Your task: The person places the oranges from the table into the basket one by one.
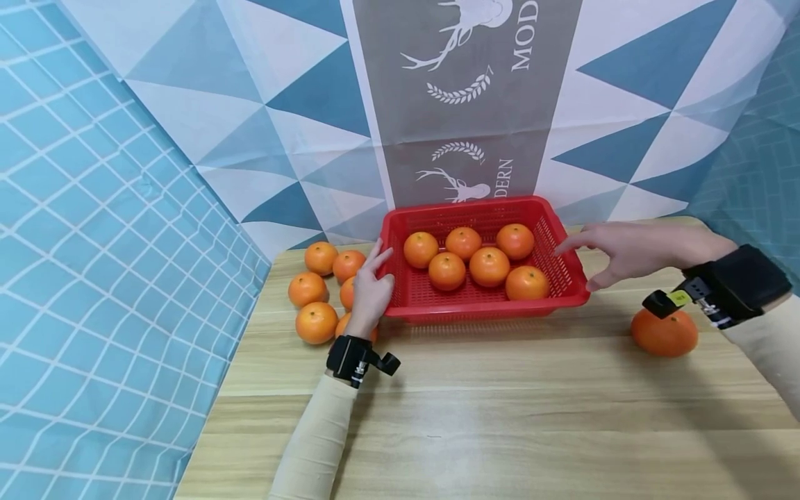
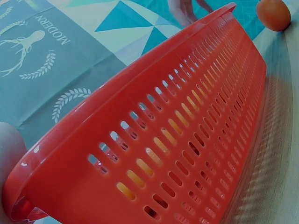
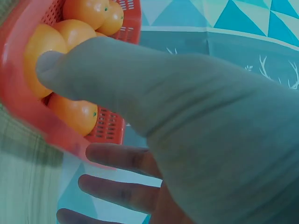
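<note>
A red plastic basket (image 1: 481, 295) with slotted walls sat near the back of a pale wooden surface (image 1: 500, 417), close to a hanging cloth of blue and white triangles (image 1: 300, 104). Six oranges (image 1: 489, 266) lay inside it in two loose rows.

The person's left hand (image 1: 370, 292) rested against the basket's left end, fingers (image 1: 378, 255) straight and lying along the rim rather than curled round it, as if to steady that side. The left wrist view showed only the outer wall of the basket at close range.

The right hand (image 1: 631, 251) reached toward the basket's right end from the other side, fingers extended and relaxed, thumb below; it held nothing. Whether the fingertips touched the rim could not be told from the head view. The two hands framed the basket at opposite ends.

A cluster of loose oranges (image 1: 317, 322) lay on the surface just left of the basket, partly behind the left hand. One single orange (image 1: 664, 334) sat apart on the right, below the right wrist.
</note>
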A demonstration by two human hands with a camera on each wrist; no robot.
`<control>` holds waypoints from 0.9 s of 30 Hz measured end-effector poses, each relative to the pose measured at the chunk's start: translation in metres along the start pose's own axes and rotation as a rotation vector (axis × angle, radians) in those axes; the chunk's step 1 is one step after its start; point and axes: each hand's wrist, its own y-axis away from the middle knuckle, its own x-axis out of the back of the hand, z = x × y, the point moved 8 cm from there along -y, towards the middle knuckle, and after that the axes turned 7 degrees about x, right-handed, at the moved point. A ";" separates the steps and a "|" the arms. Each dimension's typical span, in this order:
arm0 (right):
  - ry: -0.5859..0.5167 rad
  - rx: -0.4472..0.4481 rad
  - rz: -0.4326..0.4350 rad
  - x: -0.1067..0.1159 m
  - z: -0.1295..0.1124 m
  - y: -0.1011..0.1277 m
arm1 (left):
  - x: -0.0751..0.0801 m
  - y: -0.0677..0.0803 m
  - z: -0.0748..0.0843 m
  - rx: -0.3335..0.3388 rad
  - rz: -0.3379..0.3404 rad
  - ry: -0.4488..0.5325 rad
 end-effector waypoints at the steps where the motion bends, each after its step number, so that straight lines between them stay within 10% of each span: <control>1: 0.013 0.003 0.004 0.000 0.000 0.002 | 0.001 0.000 0.000 0.002 0.004 0.000; 17: 0.124 -0.097 0.060 -0.019 0.042 0.060 | 0.003 0.040 0.056 0.048 0.005 -0.013; 27: 0.162 -0.146 0.089 -0.028 0.068 0.091 | 0.002 0.019 0.028 0.041 0.019 -0.033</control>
